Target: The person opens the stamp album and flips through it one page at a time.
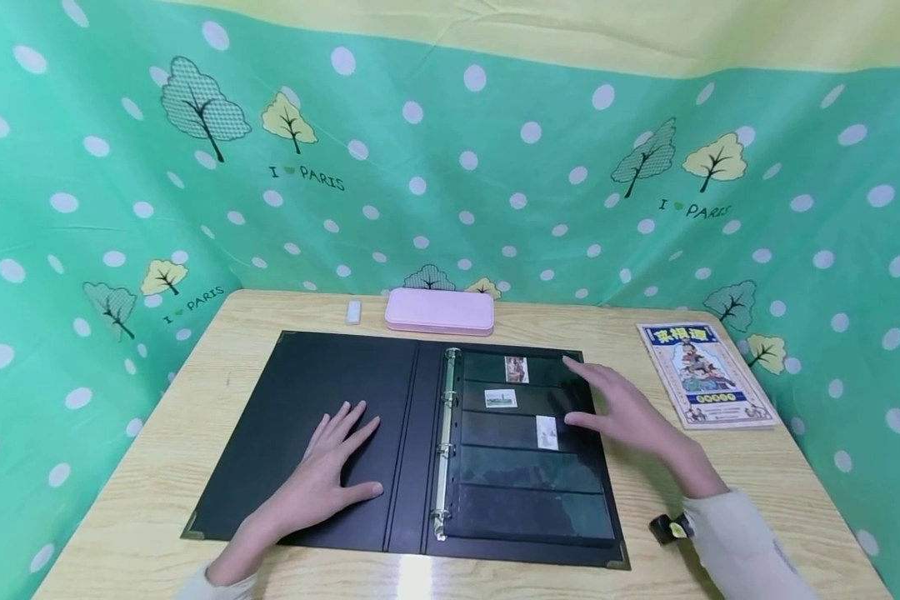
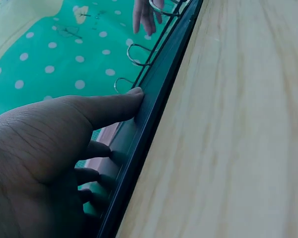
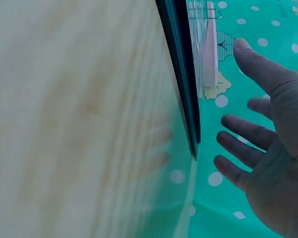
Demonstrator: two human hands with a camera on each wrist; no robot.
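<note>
A black ring binder [image 1: 495, 546] lies open flat on the wooden table, its metal rings [image 1: 444, 450] along the spine. On its right side sits a dark pocket page [image 1: 525, 508] with three stamps: a reddish one [image 1: 517, 369] at the top, a landscape one [image 1: 501, 398] below, and a pale one [image 1: 547, 432] lower right. My left hand [image 1: 322, 471] rests on the bare left cover, fingers spread; the left wrist view shows its thumb touching the cover. Over the page's right edge hovers my right hand [image 1: 626, 412], fingers extended and holding nothing, apart from the binder in the right wrist view.
Behind the binder lie a pink case [image 1: 440, 311] and a small whitish block [image 1: 353, 312]. A printed booklet [image 1: 707, 375] is at the right. Beside the right sleeve sits a small black object [image 1: 666, 529]. A green dotted cloth [image 1: 450, 167] surrounds the table.
</note>
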